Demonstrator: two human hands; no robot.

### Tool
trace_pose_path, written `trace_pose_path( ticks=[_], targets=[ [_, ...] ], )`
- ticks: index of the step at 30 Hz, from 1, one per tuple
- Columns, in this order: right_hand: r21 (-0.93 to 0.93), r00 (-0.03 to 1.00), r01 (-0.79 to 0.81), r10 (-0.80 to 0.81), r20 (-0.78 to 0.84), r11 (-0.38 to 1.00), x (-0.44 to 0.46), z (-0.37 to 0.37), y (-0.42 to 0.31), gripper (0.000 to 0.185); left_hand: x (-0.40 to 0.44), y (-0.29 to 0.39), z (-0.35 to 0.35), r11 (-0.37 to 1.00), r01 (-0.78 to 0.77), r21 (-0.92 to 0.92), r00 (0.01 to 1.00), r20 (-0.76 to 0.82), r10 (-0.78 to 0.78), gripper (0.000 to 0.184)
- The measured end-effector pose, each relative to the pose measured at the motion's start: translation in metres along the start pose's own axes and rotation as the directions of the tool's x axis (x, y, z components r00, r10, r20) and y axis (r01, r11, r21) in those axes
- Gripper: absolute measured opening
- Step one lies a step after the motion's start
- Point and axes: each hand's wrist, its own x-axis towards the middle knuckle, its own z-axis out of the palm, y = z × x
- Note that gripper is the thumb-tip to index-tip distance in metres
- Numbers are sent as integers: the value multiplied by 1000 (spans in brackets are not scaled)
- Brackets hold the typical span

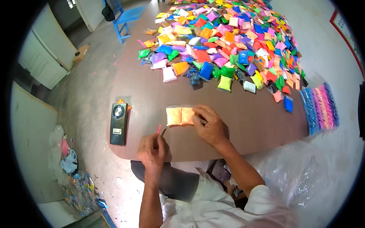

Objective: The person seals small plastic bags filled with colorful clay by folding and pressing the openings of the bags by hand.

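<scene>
Two light orange packets [173, 115] lie side by side on the brown table [144, 85], in clear wrapping. My right hand [209, 123] pinches the right end of the pair, thumb and fingers on its edge. My left hand [151, 151] is closed near the table's front edge, holding a thin pink stick [159, 129] that points up from the fingertips. The stick is just left of and below the packets, apart from them.
A dark phone [118, 123] lies at the left, partly over an orange packet [129, 107]. A big heap of colourful packets [228, 38] covers the far side. Bundled coloured packs [320, 107] sit at the right edge. A blue chair [129, 17] stands behind left; clear plastic [292, 171] hangs front right.
</scene>
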Motion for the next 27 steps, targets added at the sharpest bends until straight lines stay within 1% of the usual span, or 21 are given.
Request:
trace_pose_path(
  ticks=[1, 2, 4, 5, 6, 7, 9, 11, 14, 15, 17, 18, 20, 21, 23, 25, 27],
  targets=[
    [45, 999, -42, 42, -10, 998, 3, 0, -1, 23, 1, 0, 0, 1000, -17, -4, 1000, -2, 17, 7],
    [49, 999, -33, 33, 0, 998, 8, -2, -3, 23, 1, -1, 1, 999, -34, -8, 999, -4, 34, 8],
    [-57, 998, 1, 3, 65, 998, 28, -14, -15, 22, 1, -4, 2, 999, -48, 5, 999, -23, 48, 8],
    [-57, 997, 11, -7, 76, 998, 43, -15, -11, 22, 1, -5, 3, 997, -70, 13, 997, -31, 70, 9],
    [-151, 979, 204, -204, 15, 967, 64, -14, -6, 21, 2, -5, 3, 998, -61, 14, 997, -43, 62, 9],
    [-250, 916, 381, -400, -27, 890, 87, -14, -2, 20, 2, -4, 3, 999, -52, 16, 998, -36, 53, 9],
    [-280, 886, 446, -463, 4, 850, 136, -11, 1, 19, 2, -5, 2, 999, -34, 23, 999, -39, 34, 9],
    [-429, 834, 477, -549, -53, 767, 178, 0, 12, 18, 3, -7, 3, 998, -57, 5, 997, -54, 57, 9],
    [-538, 839, 467, -544, 17, 702, 236, 11, 14, 20, 5, -3, -2, 999, -38, 4, 998, -46, 38, 11],
    [-560, 867, 412, -499, -2, 718, 250, 17, 17, 21, 6, -4, -2, 999, -40, -5, 998, -40, 40, 12],
    [-576, 917, 351, -396, 52, 738, 273, 24, 23, 33, 7, -5, -2, 999, -37, -23, 998, -54, 36, 13],
    [-573, 915, 359, -399, 60, 737, 281, 29, 26, 33, 7, -5, -2, 999, -38, -28, 998, -52, 36, 14],
    [-571, 956, 278, -281, 85, 772, 293, 39, 32, 40, 8, -6, -3, 999, -31, -29, 998, -54, 30, 15],
    [-568, 955, 284, -283, 92, 772, 296, 43, 30, 40, 8, -5, -3, 999, -28, -19, 999, -43, 28, 15],
    [-544, 987, 138, -69, 146, 828, 300, 47, 26, 47, 7, -8, -2, 1000, -20, -9, 999, -32, 20, 16],
    [-542, 985, 152, -79, 156, 827, 303, 49, 33, 44, 6, -12, 0, 998, -67, -11, 995, -69, 66, 16],
    [-513, 967, 99, 40, 252, 853, 307, 49, 37, 43, 5, -12, -1, 999, -46, -18, 997, -61, 45, 16]
  ],
)
